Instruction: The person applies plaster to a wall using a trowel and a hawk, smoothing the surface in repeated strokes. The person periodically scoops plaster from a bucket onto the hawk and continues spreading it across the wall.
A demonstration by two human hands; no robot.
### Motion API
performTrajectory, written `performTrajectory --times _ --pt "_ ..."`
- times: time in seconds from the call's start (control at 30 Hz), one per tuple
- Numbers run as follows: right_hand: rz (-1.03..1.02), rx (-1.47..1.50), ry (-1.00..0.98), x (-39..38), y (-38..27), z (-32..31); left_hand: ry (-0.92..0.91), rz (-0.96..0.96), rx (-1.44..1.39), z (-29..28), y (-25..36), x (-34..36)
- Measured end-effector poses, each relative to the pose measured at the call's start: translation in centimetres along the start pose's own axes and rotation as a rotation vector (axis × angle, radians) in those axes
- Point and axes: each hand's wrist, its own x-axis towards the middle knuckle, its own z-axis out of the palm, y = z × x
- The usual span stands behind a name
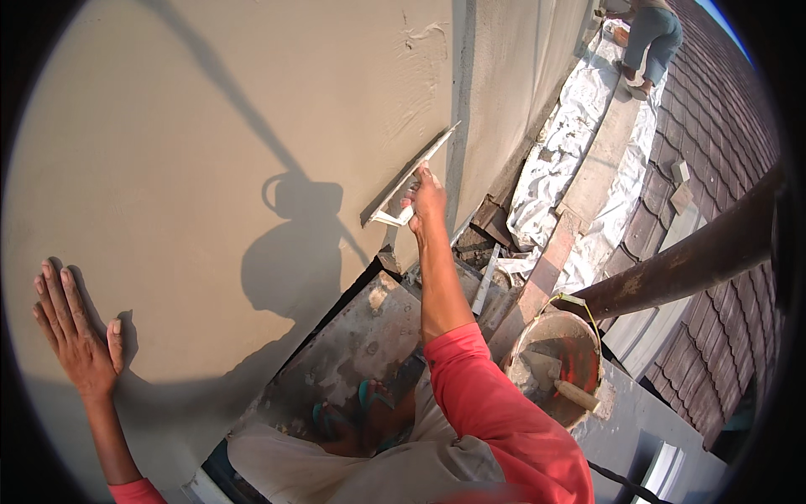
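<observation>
My right hand [426, 196] grips the handle of a flat metal plastering trowel [438, 141], its blade held along the smooth beige plastered wall [168, 134], near rough ridged marks and a vertical edge. My left hand [77, 332] lies open on the same wall at the lower left, fingers apart. Shadows of my head and a long bar fall across the plaster. Below, my feet in teal sandals stand on a stained platform [361, 336].
At lower right a bucket [571, 332] holds a pointing trowel, beside a thick rusty pole [672, 265]. A plank path [604, 168] over crumpled white sheeting runs along the tiled roof [705, 101], where another person [651, 46] stands bent at the far end.
</observation>
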Motion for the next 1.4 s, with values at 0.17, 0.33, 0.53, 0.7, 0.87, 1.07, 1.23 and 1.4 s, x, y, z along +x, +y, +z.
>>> performTrajectory --times 0.17,0.33,0.53,0.7,0.87,1.07,1.23,1.4 --pt "-0.049 0.151 -0.135 -1.4 -9.0 7.9 -0.03 -0.03 -0.003 0.0 0.1 -0.4" --pt "-0.142 0.171 -0.207 -2.7 -17.0 15.3 -0.05 -0.038 -0.02 -0.2 0.3 -0.3" --pt "-0.235 0.06 -0.343 -6.1 -22.9 22.3 -0.061 -0.05 -0.02 -0.4 0.4 -0.3" --pt "-0.314 0.046 -0.541 -10.5 -23.8 26.1 -0.062 -0.044 -0.02 -0.5 0.4 -0.2" --pt "-0.323 0.196 -0.865 -11.5 -23.1 26.6 -0.06 -0.036 -0.018 -0.6 0.4 -0.3" --pt "-0.746 -0.116 -0.668 -3.4 -32.4 24.7 -0.083 -0.071 -0.056 0.0 0.5 -0.9" --pt "-1.31 -0.563 -0.363 3.8 -39.3 27.6 -0.092 -0.073 -0.036 0.1 0.4 -1.3" --pt "-1.483 -0.799 -0.032 5.1 -33.9 28.4 -0.112 -0.079 -0.033 0.0 0.4 -1.5"
